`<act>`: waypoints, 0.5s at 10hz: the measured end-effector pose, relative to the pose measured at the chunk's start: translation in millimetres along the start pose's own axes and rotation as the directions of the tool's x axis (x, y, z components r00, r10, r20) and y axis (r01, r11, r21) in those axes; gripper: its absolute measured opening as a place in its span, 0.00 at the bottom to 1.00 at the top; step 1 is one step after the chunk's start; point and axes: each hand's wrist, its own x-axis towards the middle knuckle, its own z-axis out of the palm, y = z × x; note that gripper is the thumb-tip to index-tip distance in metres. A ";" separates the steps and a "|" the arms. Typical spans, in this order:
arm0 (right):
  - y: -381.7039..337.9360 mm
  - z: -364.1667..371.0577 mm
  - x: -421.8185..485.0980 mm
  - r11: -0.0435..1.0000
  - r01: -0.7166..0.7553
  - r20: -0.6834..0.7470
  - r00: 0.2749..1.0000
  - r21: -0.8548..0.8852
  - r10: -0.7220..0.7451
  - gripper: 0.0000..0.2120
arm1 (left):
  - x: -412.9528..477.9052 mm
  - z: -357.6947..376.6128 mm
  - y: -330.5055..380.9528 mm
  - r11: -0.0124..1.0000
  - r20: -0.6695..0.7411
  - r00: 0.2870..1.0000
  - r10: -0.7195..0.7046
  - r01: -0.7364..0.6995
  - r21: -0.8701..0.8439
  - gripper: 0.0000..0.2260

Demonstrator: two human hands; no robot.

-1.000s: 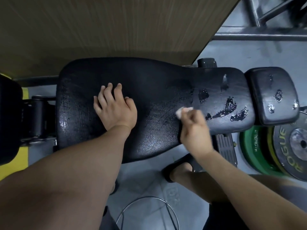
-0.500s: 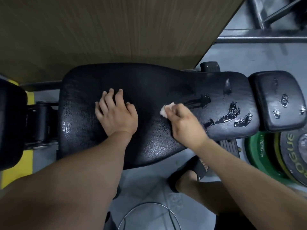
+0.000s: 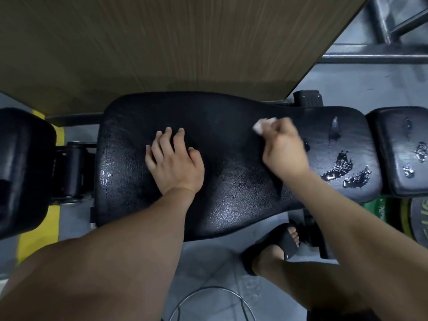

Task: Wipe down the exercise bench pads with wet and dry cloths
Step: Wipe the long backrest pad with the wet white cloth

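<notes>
Pad mid-frame. Right hand grips cloth right of centre; left hand flat, fingers straight, pressing pad. Puddles at right and small pad unwiped. Judged partway.

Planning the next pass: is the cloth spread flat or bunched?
Bunched. Only a small white wad of cloth pokes past the right hand's curled fingers.

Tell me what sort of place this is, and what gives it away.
Most likely a gym. A padded black bench fills the middle, weight plates sit low by its right end, and steel frame tubes cross the top right corner.
</notes>
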 end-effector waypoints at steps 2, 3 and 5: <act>-32.9 15.8 4.8 0.997 0.034 0.084 0.996 0.076 -0.040 0.16 | 0.1 0.4 0.0 1.000 0.009 1.000 -0.006 0.006 0.001 0.23; -15.5 11.1 14.7 0.992 0.125 0.101 0.987 0.007 -0.125 0.17 | 0.4 0.5 -0.1 1.000 0.007 1.000 -0.004 0.004 0.003 0.23; -29.8 18.6 57.4 0.977 -0.202 0.086 0.975 -0.067 0.207 0.20 | 0.2 0.1 0.4 1.000 0.005 1.000 -0.003 0.003 0.000 0.23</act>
